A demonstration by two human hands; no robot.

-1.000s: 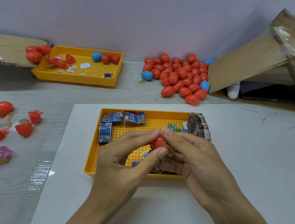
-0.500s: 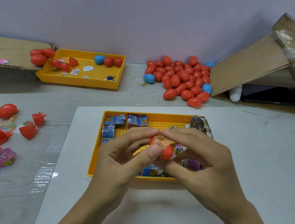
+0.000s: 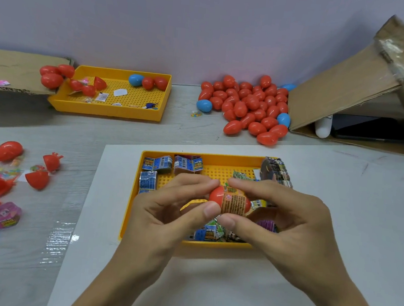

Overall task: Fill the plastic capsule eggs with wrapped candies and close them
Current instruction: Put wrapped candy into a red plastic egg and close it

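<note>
Egg [image 3: 217, 196] now turned label-up, left hand [image 3: 167, 213], right hand [image 3: 287, 222] pinching it

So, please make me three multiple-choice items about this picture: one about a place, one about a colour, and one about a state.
1. Where does the big pile of closed eggs lie?
A. in the near tray
B. on the table by the back wall
C. inside the cardboard box

2. What colour is the egg held in the hands?
A. blue
B. yellow
C. red

3. How do the hands stand?
A. both pinch the egg
B. both lie flat
C. only one touches it

Key: 1 B, the pile lies beside the cardboard flap; 2 C, its bare end is red; 3 A, the left hand and the right hand both pinch it.
</note>
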